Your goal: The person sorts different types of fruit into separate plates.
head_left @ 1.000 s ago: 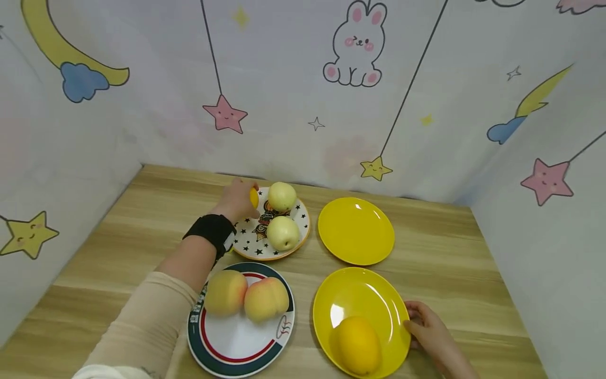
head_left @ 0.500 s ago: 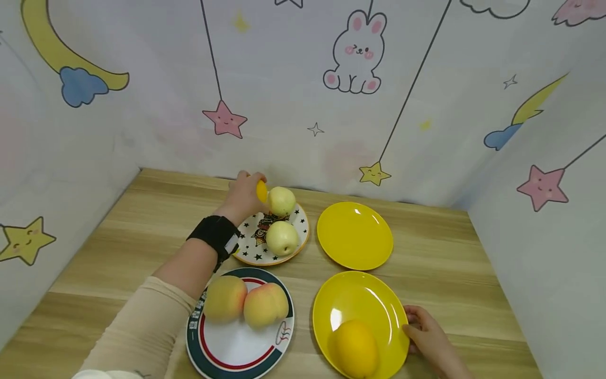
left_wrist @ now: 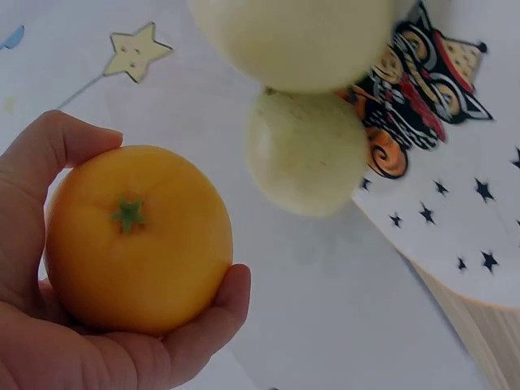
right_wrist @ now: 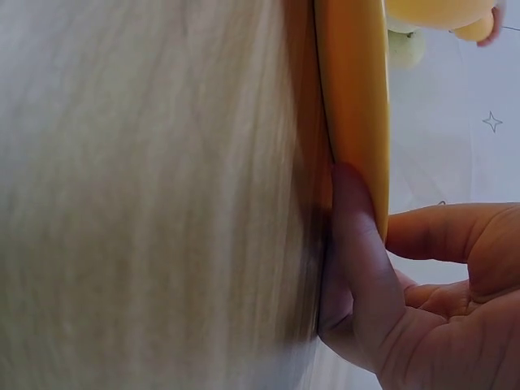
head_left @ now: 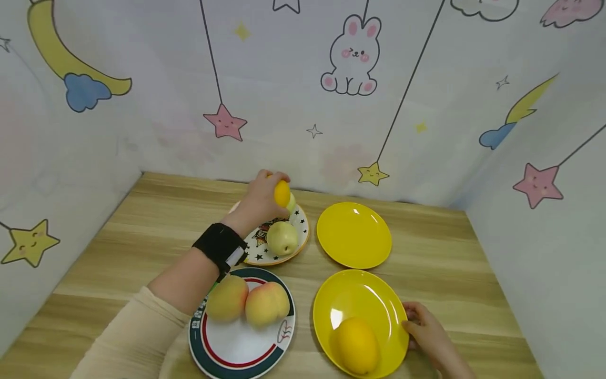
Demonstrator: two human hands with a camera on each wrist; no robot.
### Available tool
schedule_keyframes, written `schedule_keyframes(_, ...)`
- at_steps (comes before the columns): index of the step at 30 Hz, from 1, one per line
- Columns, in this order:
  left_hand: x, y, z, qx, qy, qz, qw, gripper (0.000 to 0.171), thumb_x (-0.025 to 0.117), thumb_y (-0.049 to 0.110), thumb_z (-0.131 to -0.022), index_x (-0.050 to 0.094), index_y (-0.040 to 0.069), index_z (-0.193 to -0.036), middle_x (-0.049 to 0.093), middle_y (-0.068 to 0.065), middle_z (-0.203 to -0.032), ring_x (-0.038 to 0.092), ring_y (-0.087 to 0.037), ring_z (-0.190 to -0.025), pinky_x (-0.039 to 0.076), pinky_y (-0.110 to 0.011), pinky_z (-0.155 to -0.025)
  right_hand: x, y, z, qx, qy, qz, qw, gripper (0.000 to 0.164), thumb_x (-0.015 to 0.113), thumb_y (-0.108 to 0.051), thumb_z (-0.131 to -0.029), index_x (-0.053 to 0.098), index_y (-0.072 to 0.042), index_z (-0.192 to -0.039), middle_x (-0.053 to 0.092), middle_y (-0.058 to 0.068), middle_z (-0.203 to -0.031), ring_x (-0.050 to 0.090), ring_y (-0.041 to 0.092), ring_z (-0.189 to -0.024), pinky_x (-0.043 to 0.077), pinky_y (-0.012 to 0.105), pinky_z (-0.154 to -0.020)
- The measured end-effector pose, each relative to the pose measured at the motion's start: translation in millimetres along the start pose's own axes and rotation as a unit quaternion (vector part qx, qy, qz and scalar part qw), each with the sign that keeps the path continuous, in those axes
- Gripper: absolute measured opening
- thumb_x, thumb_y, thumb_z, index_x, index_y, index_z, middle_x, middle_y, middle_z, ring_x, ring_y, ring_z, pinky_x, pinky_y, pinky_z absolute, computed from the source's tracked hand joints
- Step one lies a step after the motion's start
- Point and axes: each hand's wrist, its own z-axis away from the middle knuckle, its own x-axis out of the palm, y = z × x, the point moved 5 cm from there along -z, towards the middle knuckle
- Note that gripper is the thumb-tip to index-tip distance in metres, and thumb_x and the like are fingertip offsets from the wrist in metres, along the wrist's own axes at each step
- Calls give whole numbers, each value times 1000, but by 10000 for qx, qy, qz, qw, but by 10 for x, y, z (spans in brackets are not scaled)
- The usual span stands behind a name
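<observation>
My left hand (head_left: pixel 260 202) holds an orange (left_wrist: pixel 138 244) over the star-patterned plate (head_left: pixel 301 237), fingers and thumb curled round it. In the left wrist view its green star-shaped stem end shows. Two pale yellow-green round fruits are on that plate; the front fruit (head_left: pixel 282 238) is in plain sight, the back fruit (head_left: pixel 292 202) is partly hidden behind the orange in the head view. At the right my right hand (head_left: pixel 428 331) pinches the rim of the near yellow plate (head_left: pixel 374 289), thumb above and fingers below. On this plate lies a plump yellow oval fruit (head_left: pixel 357 347).
Two peaches, a left peach (head_left: pixel 227 299) and a right peach (head_left: pixel 266 304), sit on a green-rimmed white plate (head_left: pixel 236 342) under my left forearm. A second yellow plate (head_left: pixel 354 234) stands at the back. Behind the wooden table (head_left: pixel 440 263) hangs a cartoon-printed backdrop (head_left: pixel 284 79).
My left hand has lifted the orange from the left side of the star-patterned plate and carried it right, now in front of the back pale fruit. The right hand keeps its place at the yellow rim.
</observation>
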Motion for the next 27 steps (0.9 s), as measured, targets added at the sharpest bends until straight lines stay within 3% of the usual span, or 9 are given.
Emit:
schedule_keyframes(4, 218, 378, 91, 611, -351, -29, 9975, 71, 89, 12, -75, 58, 13, -139, 43, -20, -145, 50, -40, -118, 54, -46, -91, -46, -16, -28, -64, -11, 2, 10000, 41, 52, 9, -98, 43, 16, -138, 57, 24, -119, 61, 21, -90, 59, 36, -63)
schedule_keyframes(8, 545, 700, 252, 1029, -803, -40, 9914, 72, 91, 12, -72, 60, 16, -137, 47, -17, -144, 52, -38, -119, 52, -45, -96, -39, -5, -15, 5, -98, -86, 9999, 41, 51, 10, -98, 42, 16, -138, 57, 22, -116, 61, 21, -89, 60, 36, -63)
schedule_keyframes(15, 1086, 1267, 620, 1632, -1954, -520, 9657, 69, 92, 18, -75, 61, 25, -136, 47, -8, -142, 49, -31, -116, 50, -30, -87, 8, 3, -9, -17, -128, -103, 9999, 40, 50, 12, -97, 43, 16, -136, 56, 22, -116, 62, 22, -86, 60, 37, -61)
schedule_keyframes(21, 1481, 1398, 764, 1652, -2652, -892, 9457, 66, 92, 21, -77, 61, 30, -134, 46, -3, -142, 47, -24, -110, 48, -25, -80, 49, 7, -15, 16, -180, -163, 9997, 41, 50, 11, -97, 42, 16, -136, 55, 22, -116, 62, 22, -86, 59, 37, -62)
schedule_keyframes(27, 1659, 1371, 798, 1515, -2769, -899, 9446, 63, 91, 20, -78, 63, 31, -134, 48, 1, -134, 45, -21, -103, 48, -23, -72, 1, -8, -19, -32, -145, -78, 9999, 42, 51, 11, -97, 41, 17, -137, 57, 23, -116, 61, 22, -86, 59, 37, -62)
